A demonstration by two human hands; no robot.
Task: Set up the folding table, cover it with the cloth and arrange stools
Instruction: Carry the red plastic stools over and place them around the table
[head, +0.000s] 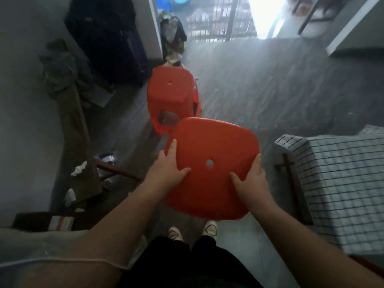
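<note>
I hold a red plastic stool [214, 146] in front of me, its seat with a small round hole facing up. My left hand [168, 169] grips the seat's left edge, thumb on top. My right hand [249, 183] grips the right edge the same way. Further ahead on the floor stands a stack of red stools [170, 88]. The folding table [340, 183] stands at the right, covered with a white cloth with a dark grid; a dark wooden leg brace shows at its left side.
A dark suitcase [108, 38] stands at the far left by a wall corner. Wooden boards and crumpled cloth [70, 96] lie along the left wall, with paper scraps below. A metal gate [220, 19] is ahead. My shoes [193, 231] are on the grey floor.
</note>
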